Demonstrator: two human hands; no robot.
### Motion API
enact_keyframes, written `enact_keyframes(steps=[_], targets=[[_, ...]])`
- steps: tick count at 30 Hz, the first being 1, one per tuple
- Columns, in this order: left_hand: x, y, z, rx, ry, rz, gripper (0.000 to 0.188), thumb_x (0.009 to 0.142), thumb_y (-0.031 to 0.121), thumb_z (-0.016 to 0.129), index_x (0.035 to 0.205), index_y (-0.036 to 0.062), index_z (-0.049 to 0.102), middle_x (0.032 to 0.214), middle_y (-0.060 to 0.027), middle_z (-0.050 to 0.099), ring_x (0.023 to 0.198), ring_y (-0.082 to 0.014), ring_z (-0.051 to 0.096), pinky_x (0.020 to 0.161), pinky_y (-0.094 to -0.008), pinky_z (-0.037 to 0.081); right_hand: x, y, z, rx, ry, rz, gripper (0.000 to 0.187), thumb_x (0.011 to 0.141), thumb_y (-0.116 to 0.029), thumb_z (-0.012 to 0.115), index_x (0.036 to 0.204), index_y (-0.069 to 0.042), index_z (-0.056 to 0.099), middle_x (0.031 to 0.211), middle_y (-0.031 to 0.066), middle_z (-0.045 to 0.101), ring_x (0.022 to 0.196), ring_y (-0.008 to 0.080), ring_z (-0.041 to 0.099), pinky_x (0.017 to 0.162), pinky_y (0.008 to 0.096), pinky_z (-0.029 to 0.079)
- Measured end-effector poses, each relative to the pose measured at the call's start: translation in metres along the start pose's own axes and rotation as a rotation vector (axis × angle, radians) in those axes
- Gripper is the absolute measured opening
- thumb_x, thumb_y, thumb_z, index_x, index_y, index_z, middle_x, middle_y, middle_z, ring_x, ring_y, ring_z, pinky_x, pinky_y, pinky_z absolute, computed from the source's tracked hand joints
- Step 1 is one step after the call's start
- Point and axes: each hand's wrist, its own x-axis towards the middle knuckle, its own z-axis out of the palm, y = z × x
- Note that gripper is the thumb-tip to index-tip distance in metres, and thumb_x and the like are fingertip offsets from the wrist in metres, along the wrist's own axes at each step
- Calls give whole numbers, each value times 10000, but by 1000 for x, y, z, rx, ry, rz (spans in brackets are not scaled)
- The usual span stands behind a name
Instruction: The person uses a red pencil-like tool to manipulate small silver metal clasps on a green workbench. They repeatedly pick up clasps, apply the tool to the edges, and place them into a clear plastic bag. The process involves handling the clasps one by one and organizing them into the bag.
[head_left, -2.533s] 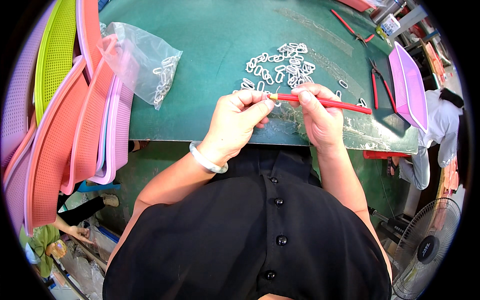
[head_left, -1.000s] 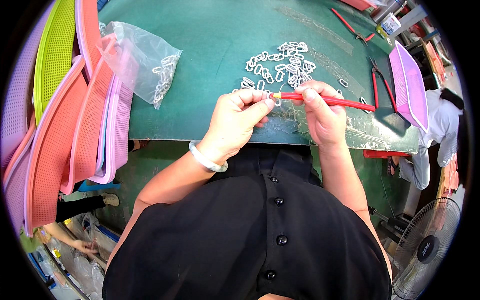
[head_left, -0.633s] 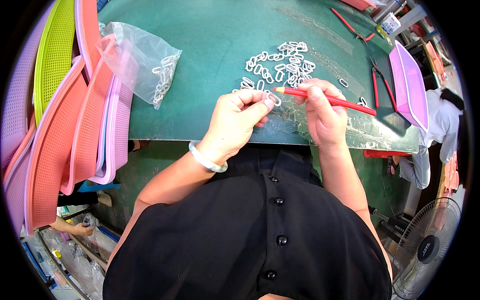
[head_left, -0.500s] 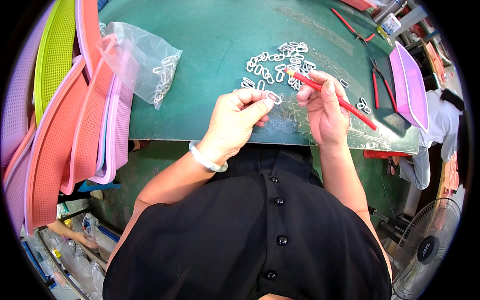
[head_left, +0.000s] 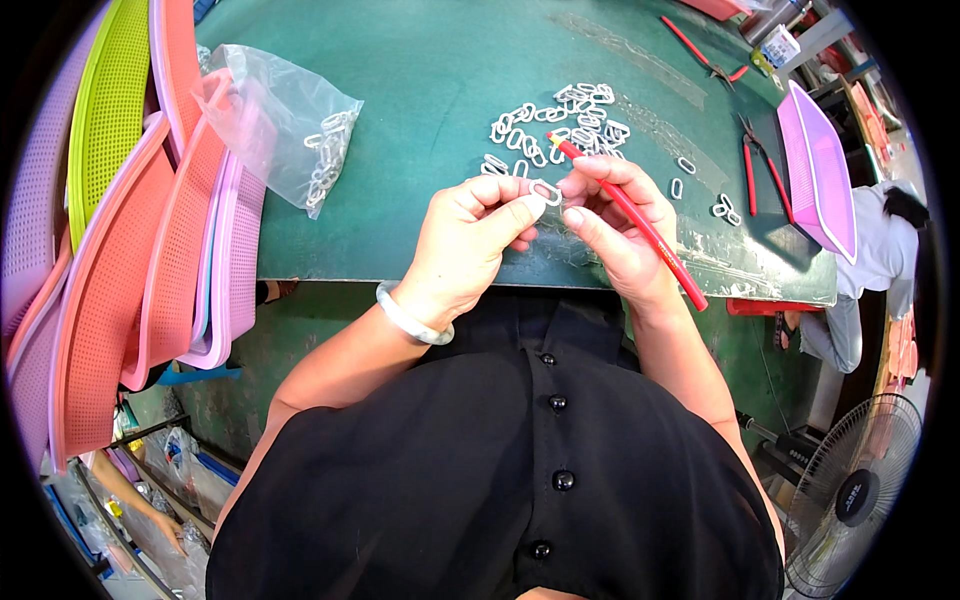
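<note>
- Left hand [head_left: 468, 235]: pinching a white oval link [head_left: 554, 197].
- Right hand [head_left: 628, 235]: holding a red rod [head_left: 655, 242].
- Link pile [head_left: 592, 124]: beyond, partly behind the rod.
- Red-handled pliers [head_left: 751, 182], purple basket [head_left: 815, 175]: right.

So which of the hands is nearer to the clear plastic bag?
Left: the left hand is right of the clear plastic bag and lower in view; the right hand is farther right.

Red pencil [head_left: 648, 232] (yellow near its tip), silvery-white links [head_left: 590, 125], green tabletop [head_left: 430, 90], lilac basket [head_left: 815, 165]
</note>
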Motion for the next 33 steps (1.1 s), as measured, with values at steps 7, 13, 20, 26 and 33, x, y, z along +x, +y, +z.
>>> enact_keyframes(steps=[7, 13, 20, 26, 33], targets=[[0, 0, -1, -42, -15, -16, 72, 805, 77, 600, 860, 30, 597, 775, -14, 592, 615, -74, 528, 556, -202, 432, 1, 2, 3, 8, -5, -30, 334, 721, 46, 613, 1043, -6, 541, 900, 57, 569, 826, 120, 548, 753, 253, 446], [-1, 0, -1, -47, -5, -26, 73, 806, 76, 598, 864, 32, 598, 768, -14, 591, 611, -73, 527, 553, -200, 431, 1, 2, 4, 15, -2, -37, 330, 725, 56, 603, 1042, -7, 537, 890, 55, 575, 829, 115, 548, 758, 253, 441], [-1, 0, 0, -31, -11, -20, 75, 807, 78, 597, 863, 27, 598, 758, -11, 587, 608, -71, 520, 555, -199, 426, 1, 1, 5, 28, 4, -33, 322, 728, 57, 603, 1037, -6, 537, 890, 55, 573, 828, 112, 546, 757, 248, 439], [0, -4, 0, 27, 0, -34, 103, 801, 86, 599, 867, 8, 613, 772, -12, 589, 630, -64, 520, 568, -193, 429, -1, 1, 4, 83, 11, 5, 302, 744, 68, 590, 1032, -5, 532, 882, 41, 547, 816, 100, 532, 733, 226, 436], [2, -5, 6, 112, 3, -102, 131, 812, 48, 569, 924, -8, 609, 755, -18, 583, 620, -74, 525, 566, -204, 428, -1, -12, -23, -108, 193, 85, 270, 732, 42, 589, 995, -19, 562, 803, -3, 564, 758, 54, 532, 694, 196, 436]])
